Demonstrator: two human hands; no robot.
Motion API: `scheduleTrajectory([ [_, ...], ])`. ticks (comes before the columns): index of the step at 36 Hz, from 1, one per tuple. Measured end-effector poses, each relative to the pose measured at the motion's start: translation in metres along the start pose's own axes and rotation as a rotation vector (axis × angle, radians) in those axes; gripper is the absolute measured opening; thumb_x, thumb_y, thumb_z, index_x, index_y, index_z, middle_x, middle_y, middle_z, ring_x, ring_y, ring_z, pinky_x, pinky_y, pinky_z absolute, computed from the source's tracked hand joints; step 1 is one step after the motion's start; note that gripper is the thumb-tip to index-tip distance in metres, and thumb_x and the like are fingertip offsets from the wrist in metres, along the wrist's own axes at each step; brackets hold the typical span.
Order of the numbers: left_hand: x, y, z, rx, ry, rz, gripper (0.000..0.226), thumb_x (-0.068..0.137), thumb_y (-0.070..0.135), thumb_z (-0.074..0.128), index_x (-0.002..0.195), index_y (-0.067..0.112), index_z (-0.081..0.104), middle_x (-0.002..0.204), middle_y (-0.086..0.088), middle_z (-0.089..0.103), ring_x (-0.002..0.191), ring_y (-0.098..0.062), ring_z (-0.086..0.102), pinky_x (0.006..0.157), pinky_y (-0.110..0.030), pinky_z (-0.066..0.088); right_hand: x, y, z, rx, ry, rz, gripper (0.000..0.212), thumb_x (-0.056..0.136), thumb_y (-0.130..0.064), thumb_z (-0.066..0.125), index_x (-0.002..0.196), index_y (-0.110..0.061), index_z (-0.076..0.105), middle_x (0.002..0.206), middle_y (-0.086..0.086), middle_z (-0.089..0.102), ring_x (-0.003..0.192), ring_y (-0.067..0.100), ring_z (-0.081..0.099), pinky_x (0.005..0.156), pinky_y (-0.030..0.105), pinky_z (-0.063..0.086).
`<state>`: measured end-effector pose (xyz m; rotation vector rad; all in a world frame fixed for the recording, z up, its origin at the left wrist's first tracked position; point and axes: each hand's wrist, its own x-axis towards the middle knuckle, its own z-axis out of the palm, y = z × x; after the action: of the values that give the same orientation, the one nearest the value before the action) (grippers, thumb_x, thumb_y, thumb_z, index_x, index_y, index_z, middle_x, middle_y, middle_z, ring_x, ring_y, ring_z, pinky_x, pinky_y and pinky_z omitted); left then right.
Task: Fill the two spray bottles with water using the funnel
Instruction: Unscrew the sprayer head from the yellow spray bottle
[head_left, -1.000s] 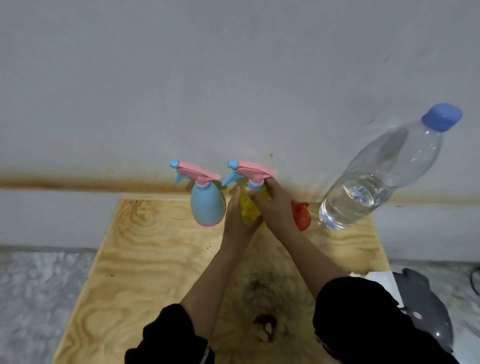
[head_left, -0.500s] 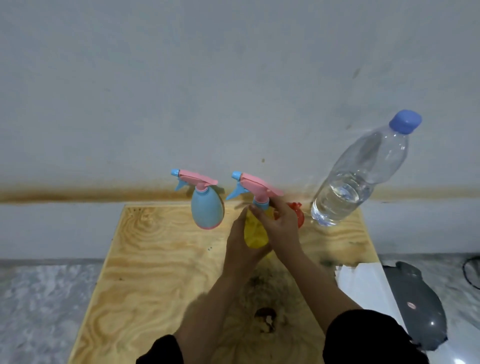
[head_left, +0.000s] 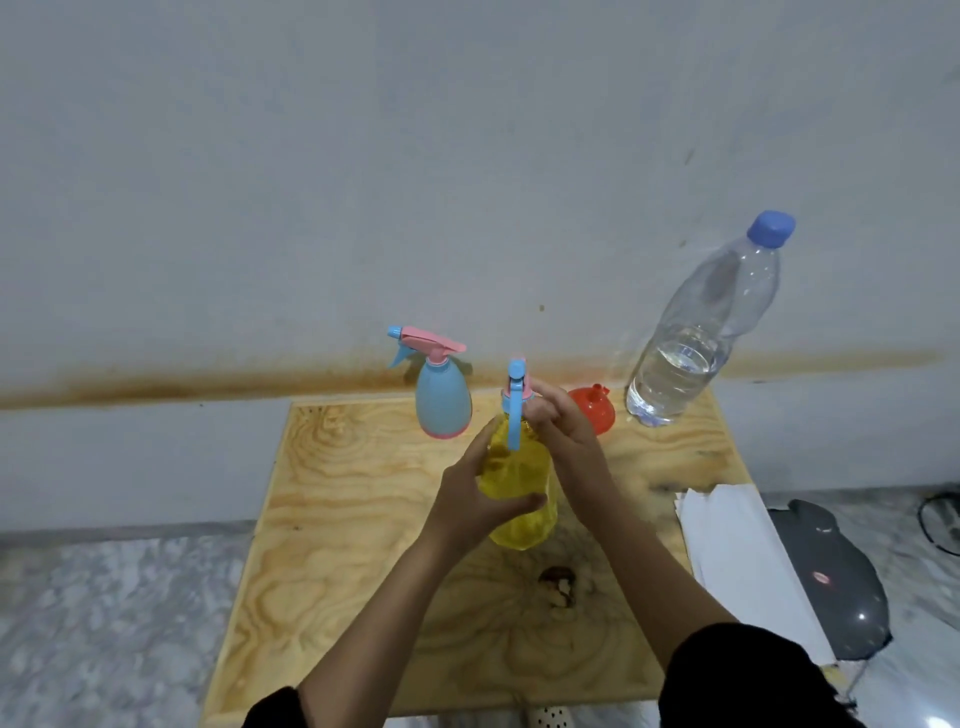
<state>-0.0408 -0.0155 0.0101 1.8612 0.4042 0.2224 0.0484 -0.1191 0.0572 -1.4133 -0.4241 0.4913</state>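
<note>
Upright, the yellow spray bottle, nozzle apparently facing the camera; left hand grips its body, right hand its cap.

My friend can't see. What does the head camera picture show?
Two bare hands hold a yellow plastic spray bottle over a plywood board: left hand around its body, right hand at its top. Behind stand a blue spray bottle, red funnel and clear water bottle.

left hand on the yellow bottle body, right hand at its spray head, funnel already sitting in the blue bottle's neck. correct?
Not quite. In the head view the red funnel lies on the wooden board, between the water bottle and the right hand; the blue bottle has its spray head on. The left hand does hold the yellow bottle body, right hand at its spray head.
</note>
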Motion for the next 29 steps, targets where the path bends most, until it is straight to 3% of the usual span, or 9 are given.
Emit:
scheduleTrajectory([
  [2,-0.003,0.003,-0.003,0.012,-0.002,0.028,0.100,0.058,0.048,0.081,0.144,0.025,0.036,0.132,0.011,0.056,0.119,-0.005,0.051,0.095,-0.022,0.048,-0.005,0.002,0.008,0.009,0.078,-0.045,0.028,0.079,-0.014,0.070,0.103,-0.016,0.055,0.097,0.001,0.065,0.088,0.002,0.064,0.075,0.017,0.051],
  [6,-0.008,0.004,-0.007,0.053,-0.005,0.057,0.101,0.063,0.043,0.083,0.147,0.022,0.031,0.136,0.009,0.053,0.123,-0.007,0.050,0.099,-0.030,0.047,-0.006,0.000,0.018,0.060,0.212,-0.054,0.026,0.075,0.003,0.072,0.090,-0.011,0.056,0.090,0.008,0.064,0.084,0.011,0.065,0.073,0.023,0.053],
  [8,-0.010,0.005,-0.010,0.052,0.016,0.051,0.100,0.064,0.039,0.085,0.147,0.022,0.031,0.134,0.009,0.055,0.122,-0.005,0.051,0.097,-0.028,0.048,-0.009,-0.001,0.020,0.044,0.203,-0.045,0.017,0.078,-0.007,0.072,0.089,-0.014,0.061,0.084,0.004,0.064,0.079,0.014,0.063,0.072,0.028,0.052],
  [10,-0.013,0.005,-0.011,0.042,0.037,0.048,0.098,0.064,0.036,0.085,0.146,0.021,0.033,0.130,0.009,0.057,0.118,-0.004,0.053,0.094,-0.025,0.050,-0.014,0.000,0.022,0.095,0.145,0.000,0.015,0.085,-0.018,0.065,0.099,-0.013,0.066,0.091,0.004,0.066,0.088,0.017,0.062,0.082,0.035,0.051],
  [12,-0.015,0.006,-0.011,0.039,0.043,0.051,0.097,0.065,0.035,0.085,0.145,0.018,0.034,0.129,0.007,0.058,0.116,-0.005,0.055,0.091,-0.022,0.050,-0.017,0.002,0.022,0.117,0.081,0.053,0.034,0.089,-0.026,0.059,0.119,-0.011,0.061,0.116,0.007,0.065,0.110,0.021,0.060,0.096,0.040,0.047],
  [14,-0.018,0.005,-0.011,0.041,0.050,0.048,0.098,0.064,0.035,0.085,0.145,0.018,0.033,0.129,0.005,0.058,0.115,-0.006,0.055,0.090,-0.020,0.050,-0.018,0.001,0.024,0.100,0.069,0.067,0.044,0.083,-0.034,0.061,0.123,-0.017,0.058,0.127,0.007,0.060,0.118,0.021,0.056,0.100,0.040,0.045],
  [18,-0.020,0.005,-0.009,0.061,0.055,0.047,0.104,0.063,0.048,0.082,0.147,0.021,0.029,0.135,0.004,0.055,0.122,-0.010,0.052,0.096,-0.030,0.050,-0.016,0.000,0.027,0.097,0.163,0.051,0.038,0.073,-0.022,0.073,0.107,-0.014,0.060,0.116,0.013,0.065,0.110,0.025,0.061,0.092,0.037,0.051],
  [24,-0.020,0.007,-0.009,0.068,0.055,0.047,0.106,0.063,0.055,0.078,0.148,0.019,0.026,0.135,0.004,0.054,0.121,-0.009,0.052,0.096,-0.030,0.050,-0.020,-0.001,0.024,0.210,0.148,0.083,0.027,0.092,-0.019,0.055,0.116,-0.010,0.062,0.112,0.011,0.066,0.103,0.022,0.064,0.086,0.034,0.052],
  [29,-0.019,0.009,-0.009,0.083,0.035,0.071,0.105,0.065,0.050,0.079,0.149,0.019,0.024,0.140,0.002,0.050,0.125,-0.012,0.050,0.099,-0.029,0.048,-0.015,0.000,0.029,0.079,0.239,0.059,0.038,0.074,-0.011,0.076,0.109,-0.010,0.061,0.110,0.009,0.066,0.107,0.022,0.062,0.089,0.034,0.053],
])
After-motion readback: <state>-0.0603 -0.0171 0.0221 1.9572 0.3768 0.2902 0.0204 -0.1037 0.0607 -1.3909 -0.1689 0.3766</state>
